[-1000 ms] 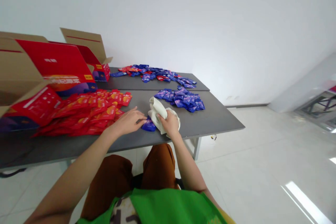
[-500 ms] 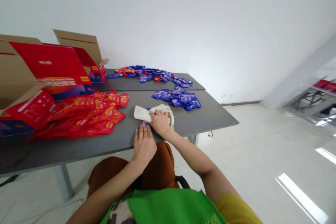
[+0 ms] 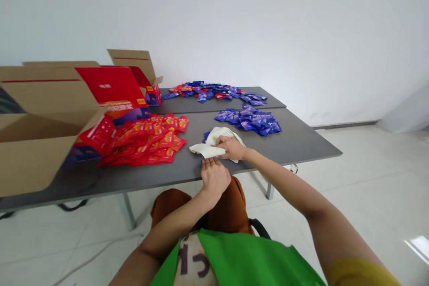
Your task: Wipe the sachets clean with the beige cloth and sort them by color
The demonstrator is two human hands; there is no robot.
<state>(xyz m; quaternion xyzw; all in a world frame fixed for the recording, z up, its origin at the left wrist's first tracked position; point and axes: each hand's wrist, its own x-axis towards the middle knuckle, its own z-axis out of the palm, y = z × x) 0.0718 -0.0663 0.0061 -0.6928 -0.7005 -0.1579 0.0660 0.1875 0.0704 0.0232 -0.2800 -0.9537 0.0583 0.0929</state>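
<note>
A crumpled white cloth [image 3: 219,135] lies near the front edge of the dark grey table [image 3: 295,138]. My right hand [image 3: 233,148] grips it from the right with curled fingers, pressing it on the tabletop. My left hand [image 3: 214,176] rests at the table's front edge, fingers stretched out and laid flat, their tips against the cloth's lower edge. Just behind the cloth a bit of a blue packet [image 3: 206,136] shows; the cloth hides the rest. Whether anything lies under my left fingertips I cannot tell.
A heap of red packets [image 3: 147,140] lies left of my hands, beside open red cartons [image 3: 112,94] with brown flaps. Blue packets [image 3: 254,120] are piled behind to the right. Farther back lies a mixed blue and red pile [image 3: 214,90], near the white wall [image 3: 234,22].
The camera view has turned left, so the scene sits farther right. The cloth's folded left end now lies wider and looser. The purple bit by my left fingertips is no longer visible.
</note>
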